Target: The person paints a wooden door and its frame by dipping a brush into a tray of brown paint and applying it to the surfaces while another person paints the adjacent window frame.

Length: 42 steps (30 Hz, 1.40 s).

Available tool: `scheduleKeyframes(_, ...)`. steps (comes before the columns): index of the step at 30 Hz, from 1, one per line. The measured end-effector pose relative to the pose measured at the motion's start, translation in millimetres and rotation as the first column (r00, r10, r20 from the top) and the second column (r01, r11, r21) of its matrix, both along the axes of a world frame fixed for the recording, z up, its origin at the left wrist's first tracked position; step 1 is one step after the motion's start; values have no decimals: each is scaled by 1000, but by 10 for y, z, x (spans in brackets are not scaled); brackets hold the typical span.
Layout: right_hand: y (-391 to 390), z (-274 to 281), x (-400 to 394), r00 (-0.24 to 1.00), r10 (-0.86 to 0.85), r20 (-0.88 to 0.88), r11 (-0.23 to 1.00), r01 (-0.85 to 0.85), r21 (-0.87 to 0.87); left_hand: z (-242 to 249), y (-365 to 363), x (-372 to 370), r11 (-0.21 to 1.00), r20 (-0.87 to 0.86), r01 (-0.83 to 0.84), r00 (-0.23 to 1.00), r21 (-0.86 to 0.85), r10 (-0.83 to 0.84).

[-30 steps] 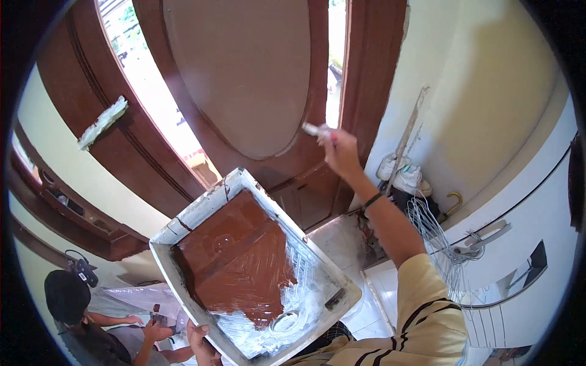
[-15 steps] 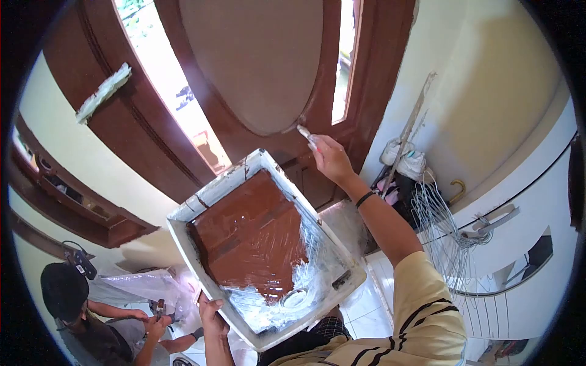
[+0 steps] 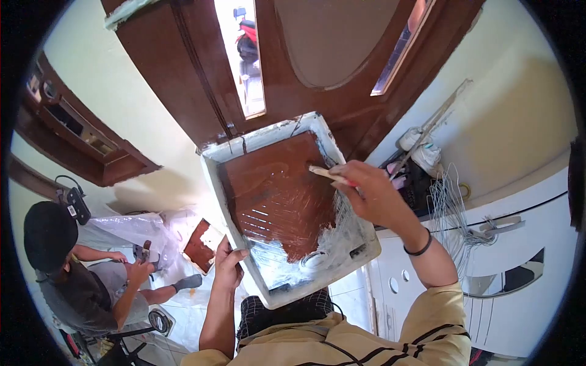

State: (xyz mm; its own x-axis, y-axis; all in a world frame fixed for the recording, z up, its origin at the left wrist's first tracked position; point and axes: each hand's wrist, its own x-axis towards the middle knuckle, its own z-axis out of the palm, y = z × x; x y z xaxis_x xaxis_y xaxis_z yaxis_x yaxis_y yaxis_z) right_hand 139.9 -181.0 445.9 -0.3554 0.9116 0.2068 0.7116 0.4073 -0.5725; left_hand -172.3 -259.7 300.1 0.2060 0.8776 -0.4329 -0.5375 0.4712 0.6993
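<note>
My left hand [image 3: 229, 266] grips the near left edge of a white paint tray [image 3: 320, 288], thumb on the rim. Brown paint [image 3: 268, 183] covers most of the tray's floor, with whitish smears at the near end. In my right hand [image 3: 369, 192] is a paintbrush [image 3: 323, 173], pinched by its handle. The brush's bristle end is over the brown paint near the tray's right wall; whether it touches the paint is hard to tell. Beyond the tray stands a brown door [image 3: 165, 67] with an oval panel [image 3: 332, 39] and narrow glazed openings.
At the left, a co-worker [image 3: 76, 287] in a dark cap sits low, holding a small object. Plastic sheeting [image 3: 131, 229] lies behind that person. On the right are a bundle of wire hangers [image 3: 455, 213], a long stick [image 3: 436, 119] and a white cabinet [image 3: 421, 305].
My right hand has drawn the brush back from the door's oval panel to above the tray. The view has shifted, and the tray now sits farther right and higher.
</note>
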Motion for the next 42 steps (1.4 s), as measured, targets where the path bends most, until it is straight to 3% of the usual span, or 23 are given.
scheduleKeyframes(2, -10, -197, -119, 995, -2, 104, 999, -3, 42, -1, 18, -4, 1000, 19, 6, 1000, -2, -6)
scheduleKeyframes(6, -13, -408, -367, 990, 68, 122, 997, -74, 37, 2, 26, 2, 1000, 37, 16, 999, -20, -15)
scheduleKeyframes(10, -89, -466, -406, 996, 87, -2, 996, -86, 14, -12, 30, -1, 1000, 27, 21, 999, -10, -21)
scheduleKeyframes(12, -139, -430, -306, 954, -154, -257, 944, 65, -325, -14, 37, -11, 999, 35, 40, 999, -6, -40)
scheduleKeyframes(13, -148, -409, -239, 892, -297, -342, 866, 100, -491, -2, 42, -6, 999, 30, 41, 999, 0, -41)
scheduleKeyframes(16, -123, -496, -39, 483, -513, -709, 813, 9, -582, 6, 43, 2, 999, 23, 33, 999, 2, -33)
scheduleKeyframes(18, -133, -507, 48, 335, -577, -745, 790, -4, -613, 15, 46, -2, 1000, 14, 25, 1000, 5, -25)
scheduleKeyframes(23, -204, -550, 201, 86, -622, -778, 780, -15, -626, 9, 66, -1, 999, -30, 38, 999, 35, -37)
scheduleKeyframes(29, -215, -740, 444, -45, -540, -841, 841, 24, -541, 43, 69, 22, 999, -49, 13, 999, 36, -12)
scheduleKeyframes(36, 322, -643, 803, -153, -355, -922, 893, 234, -383, 1, 33, 30, 999, -87, -15, 996, 32, 17)
scheduleKeyframes(42, 1212, -986, 1210, -145, -392, -909, 761, 504, -408, 34, -12, 77, 997, -175, -71, 982, 35, 76)
